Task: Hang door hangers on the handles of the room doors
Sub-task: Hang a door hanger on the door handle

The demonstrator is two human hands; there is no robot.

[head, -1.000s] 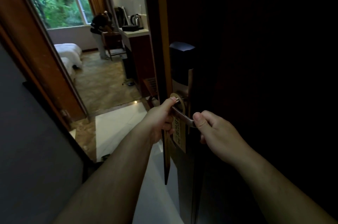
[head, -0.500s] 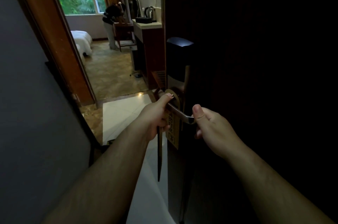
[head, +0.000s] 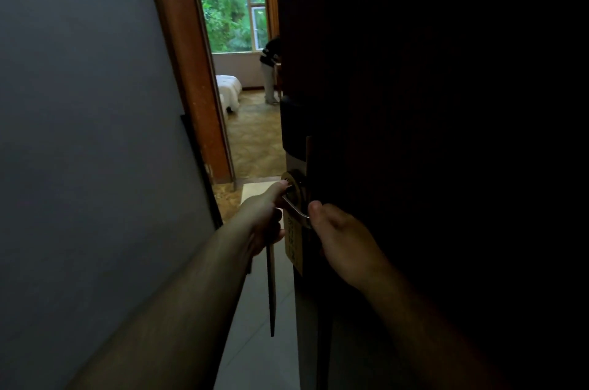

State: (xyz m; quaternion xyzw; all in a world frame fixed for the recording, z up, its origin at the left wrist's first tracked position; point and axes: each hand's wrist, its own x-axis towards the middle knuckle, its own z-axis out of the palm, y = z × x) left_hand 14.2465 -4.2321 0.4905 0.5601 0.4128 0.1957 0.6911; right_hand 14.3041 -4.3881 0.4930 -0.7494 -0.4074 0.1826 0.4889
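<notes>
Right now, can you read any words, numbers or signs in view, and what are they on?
On the door hanger hung over the door handle: greenish printed marks, too blurred to read.
On the thin card in the left hand, likely a spare hanger: seen edge-on, no face showing.
On the lock plate: dark, no text visible.
No other writing is visible.

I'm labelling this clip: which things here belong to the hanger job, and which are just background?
Job: door hanger on the door handle; left hand at its loop, gripping a thin flat piece; right hand holding the handle's end; door.
Background: bed, window, person in the room.
</notes>
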